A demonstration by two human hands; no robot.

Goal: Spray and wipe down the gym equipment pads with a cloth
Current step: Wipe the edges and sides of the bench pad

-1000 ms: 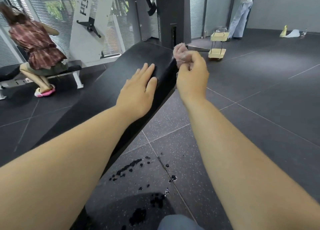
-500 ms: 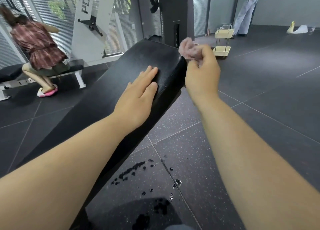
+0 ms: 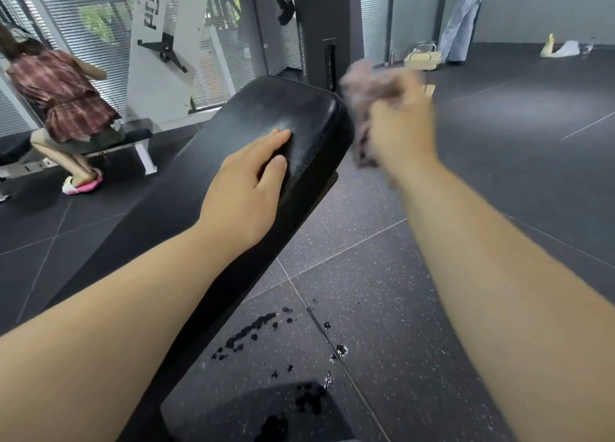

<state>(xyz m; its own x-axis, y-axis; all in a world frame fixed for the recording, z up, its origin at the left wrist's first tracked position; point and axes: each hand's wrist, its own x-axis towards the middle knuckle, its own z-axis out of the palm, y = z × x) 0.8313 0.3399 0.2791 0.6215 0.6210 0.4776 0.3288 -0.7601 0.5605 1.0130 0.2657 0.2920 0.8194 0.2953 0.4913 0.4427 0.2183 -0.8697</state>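
A long black bench pad point(image 3: 293, 108) runs from the lower left up to the middle of the view. My left hand point(image 3: 246, 188) rests flat on its top near the far end, fingers straight. My right hand point(image 3: 399, 125) is blurred by motion and grips a bunched pinkish cloth point(image 3: 361, 85) just off the pad's right far corner, slightly apart from its edge. No spray bottle is in view.
Dark wet drops point(image 3: 253, 331) spot the speckled floor tiles right of the bench. A black machine column point(image 3: 319, 32) stands behind the pad. A person in a plaid top point(image 3: 63, 95) crouches at left. Another person point(image 3: 462, 19) stands beside a small yellow cart point(image 3: 422, 57).
My right hand with the cloth has shifted right and away from the pad's corner and is now blurred. The left hand stays flat on the pad. The view has tilted a little.
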